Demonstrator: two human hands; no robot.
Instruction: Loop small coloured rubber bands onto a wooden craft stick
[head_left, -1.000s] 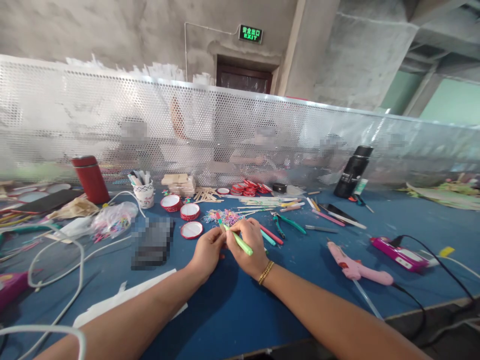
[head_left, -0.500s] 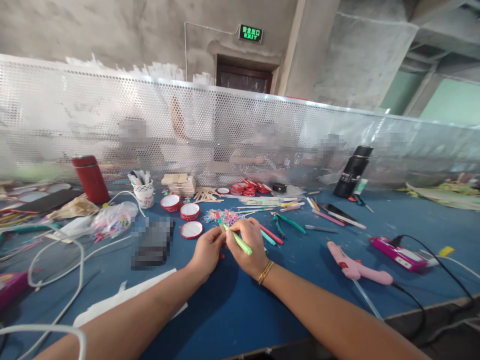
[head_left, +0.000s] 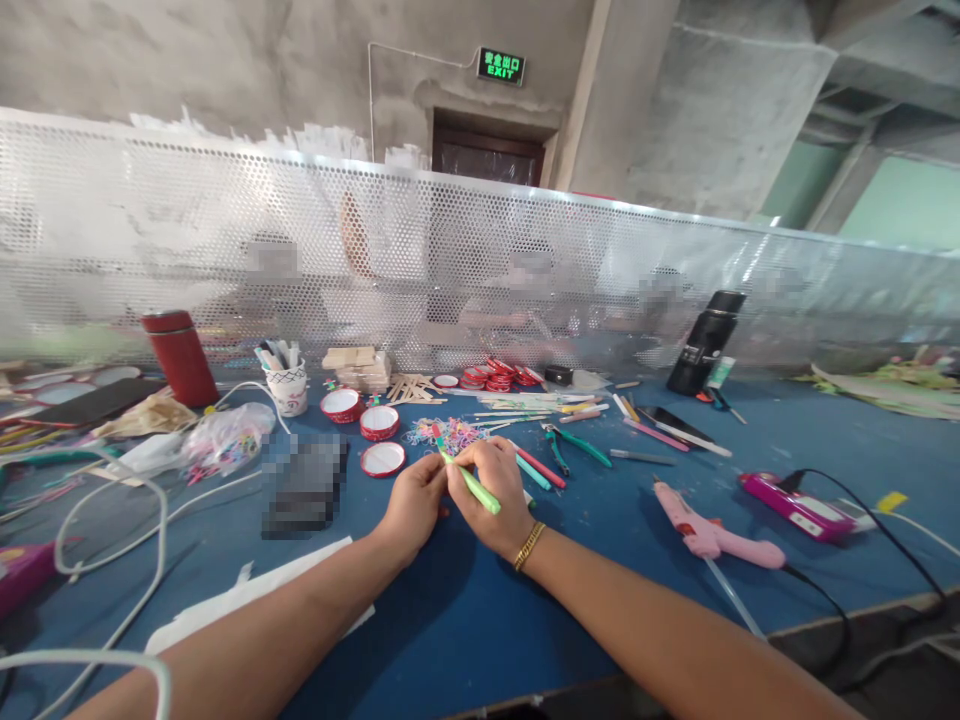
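Observation:
My right hand (head_left: 491,495) is closed around a light green stick (head_left: 471,482), which slants up to the left. My left hand (head_left: 412,505) is pinched beside it, its fingertips touching the stick's upper end; what it holds is too small to make out. Both hands rest on the blue table (head_left: 480,610). Just beyond them lies a heap of small coloured rubber bands (head_left: 446,433). Pink and teal sticks (head_left: 541,468) lie to the right of my right hand.
Red-rimmed lids (head_left: 382,459) sit left of the hands, green pliers (head_left: 574,444) and a pink glue gun (head_left: 709,535) to the right. A red flask (head_left: 180,357), a paper cup (head_left: 287,386), white cables (head_left: 112,520) and white paper (head_left: 247,595) lie left. A perforated screen (head_left: 480,270) closes the back.
My hands have shifted slightly to the left and the green stick's tip has tilted a little. Nothing else has moved.

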